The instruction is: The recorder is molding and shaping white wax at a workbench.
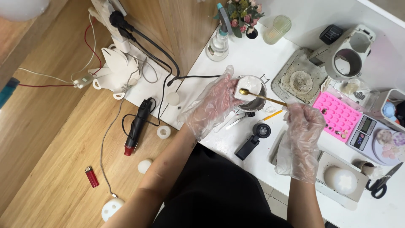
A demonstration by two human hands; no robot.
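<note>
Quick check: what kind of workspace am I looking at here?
Probably a home craft bench for candle or wax moulding: a pink silicone mould, a digital scale, and a small metal melting pot on a white table.

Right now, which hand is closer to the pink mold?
Right. The right hand is just left of the pink mold, holding a gold spoon; the left hand is farther left, at a white cup.
</note>
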